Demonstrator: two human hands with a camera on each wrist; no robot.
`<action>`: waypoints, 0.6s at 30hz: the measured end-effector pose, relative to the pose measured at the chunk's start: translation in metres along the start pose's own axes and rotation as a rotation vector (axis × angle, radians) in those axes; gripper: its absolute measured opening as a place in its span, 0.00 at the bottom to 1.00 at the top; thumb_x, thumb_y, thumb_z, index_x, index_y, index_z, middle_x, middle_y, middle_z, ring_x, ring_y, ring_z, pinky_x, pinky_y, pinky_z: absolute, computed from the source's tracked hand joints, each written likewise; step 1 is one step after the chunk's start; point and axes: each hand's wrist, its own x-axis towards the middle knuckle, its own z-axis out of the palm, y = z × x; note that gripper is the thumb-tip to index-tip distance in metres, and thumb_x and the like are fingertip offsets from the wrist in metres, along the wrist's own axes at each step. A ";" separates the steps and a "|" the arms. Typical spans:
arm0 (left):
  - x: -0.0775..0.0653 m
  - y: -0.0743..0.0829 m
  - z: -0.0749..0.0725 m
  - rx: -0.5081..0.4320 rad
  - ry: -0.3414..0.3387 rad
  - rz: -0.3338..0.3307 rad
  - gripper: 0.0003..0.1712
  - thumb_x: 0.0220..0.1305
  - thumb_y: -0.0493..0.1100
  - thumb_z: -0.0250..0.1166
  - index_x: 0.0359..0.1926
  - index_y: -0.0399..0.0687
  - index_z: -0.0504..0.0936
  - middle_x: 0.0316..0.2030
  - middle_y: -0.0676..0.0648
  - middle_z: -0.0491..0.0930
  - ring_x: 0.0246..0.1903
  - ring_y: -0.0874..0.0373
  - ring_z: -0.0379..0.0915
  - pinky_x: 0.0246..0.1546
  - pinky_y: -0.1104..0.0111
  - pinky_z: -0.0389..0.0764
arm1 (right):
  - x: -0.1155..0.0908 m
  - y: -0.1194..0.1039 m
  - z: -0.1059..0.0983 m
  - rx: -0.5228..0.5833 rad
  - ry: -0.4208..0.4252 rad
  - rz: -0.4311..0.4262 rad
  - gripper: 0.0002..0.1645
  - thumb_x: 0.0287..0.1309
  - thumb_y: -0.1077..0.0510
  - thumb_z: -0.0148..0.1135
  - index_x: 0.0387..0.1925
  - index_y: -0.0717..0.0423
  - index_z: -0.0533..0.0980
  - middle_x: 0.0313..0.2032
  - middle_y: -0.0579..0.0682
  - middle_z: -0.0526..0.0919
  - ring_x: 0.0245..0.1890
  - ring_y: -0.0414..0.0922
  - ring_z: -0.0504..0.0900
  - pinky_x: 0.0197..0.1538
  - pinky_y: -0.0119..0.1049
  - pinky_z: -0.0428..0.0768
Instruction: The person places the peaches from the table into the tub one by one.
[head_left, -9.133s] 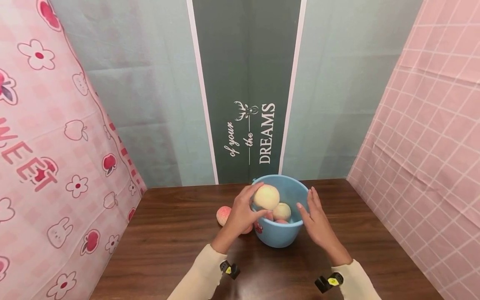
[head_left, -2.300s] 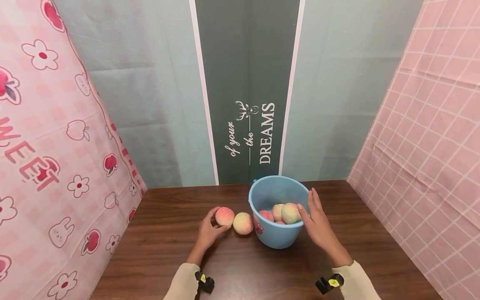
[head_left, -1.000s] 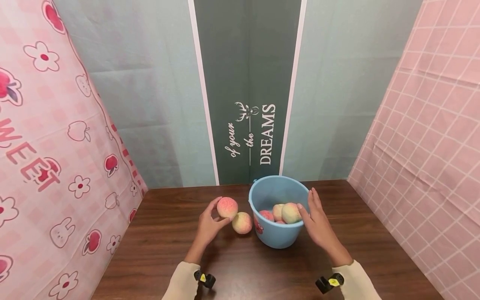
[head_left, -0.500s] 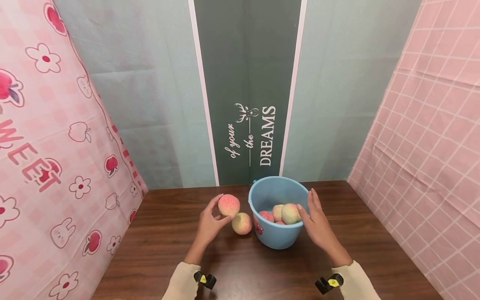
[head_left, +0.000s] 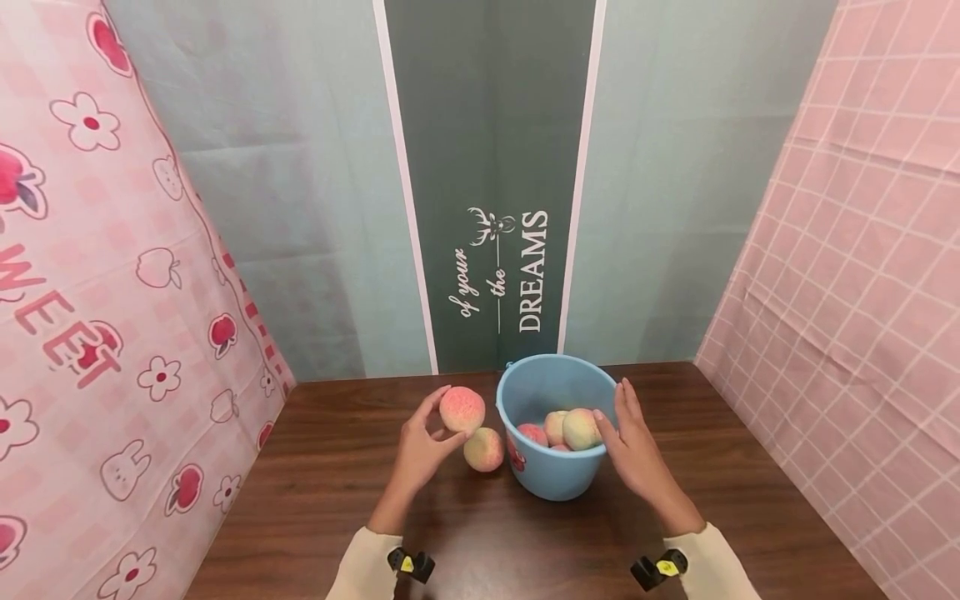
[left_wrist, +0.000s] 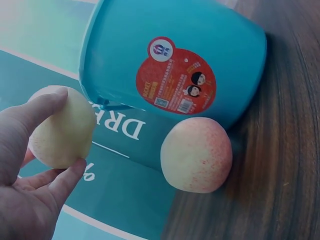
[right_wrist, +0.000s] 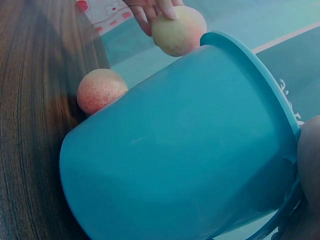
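Observation:
A pink-topped peach (head_left: 462, 410) is held between the thumb and fingers of my left hand (head_left: 422, 443), raised off the table. In the left wrist view, the held peach (left_wrist: 64, 127) shows its pale side. Another peach (head_left: 483, 450) lies on the table between that hand and the light blue bucket (head_left: 555, 477). My right hand (head_left: 637, 454) holds the bucket's right rim, thumb over the rim and fingers along the outside. Several peaches sit in the bucket; a yellowish peach (head_left: 581, 429) lies near the right thumb. The right wrist view shows little of that hand.
The bucket stands upright on a dark wooden table (head_left: 330, 475). A grey-green cloth (head_left: 300, 250) hangs behind the table, with patterned pink cloths on both sides. The bucket's handle (right_wrist: 280, 217) hangs by its rim in the right wrist view.
My left hand has lifted the pink-topped peach from the table and moved it slightly right, towards the bucket. Earlier, it put a pale peach into the bucket. The right hand stays on the rim.

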 end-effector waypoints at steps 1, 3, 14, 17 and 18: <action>0.000 0.001 0.000 -0.002 -0.001 0.002 0.45 0.49 0.41 0.83 0.68 0.61 0.74 0.63 0.49 0.77 0.60 0.45 0.75 0.50 0.51 0.83 | 0.000 0.001 0.000 -0.003 0.002 0.002 0.49 0.77 0.40 0.46 0.79 0.63 0.37 0.80 0.57 0.30 0.77 0.66 0.41 0.70 0.72 0.50; -0.001 0.003 0.001 -0.002 -0.001 0.000 0.45 0.48 0.41 0.83 0.68 0.59 0.74 0.63 0.50 0.77 0.59 0.46 0.75 0.50 0.51 0.83 | -0.001 0.001 0.001 -0.007 0.002 0.003 0.49 0.77 0.40 0.47 0.79 0.63 0.36 0.80 0.56 0.30 0.77 0.66 0.41 0.70 0.71 0.50; -0.001 0.020 0.005 -0.008 -0.005 -0.049 0.47 0.49 0.32 0.81 0.70 0.50 0.71 0.66 0.42 0.74 0.63 0.40 0.72 0.53 0.48 0.81 | -0.002 0.002 0.002 -0.005 0.001 0.013 0.49 0.77 0.39 0.46 0.79 0.62 0.36 0.80 0.56 0.29 0.77 0.66 0.41 0.70 0.72 0.51; 0.000 0.021 0.004 -0.008 -0.008 -0.037 0.47 0.49 0.33 0.81 0.70 0.51 0.72 0.66 0.43 0.74 0.63 0.42 0.72 0.53 0.48 0.81 | -0.002 0.002 0.002 -0.002 0.003 0.010 0.49 0.77 0.39 0.46 0.79 0.62 0.36 0.80 0.55 0.29 0.78 0.65 0.41 0.70 0.71 0.51; -0.001 0.021 0.004 -0.009 -0.008 -0.034 0.47 0.49 0.34 0.82 0.70 0.53 0.72 0.66 0.45 0.75 0.63 0.43 0.73 0.53 0.49 0.81 | -0.002 0.002 0.002 -0.001 0.005 0.007 0.49 0.77 0.39 0.46 0.79 0.62 0.36 0.80 0.55 0.30 0.78 0.65 0.41 0.70 0.71 0.51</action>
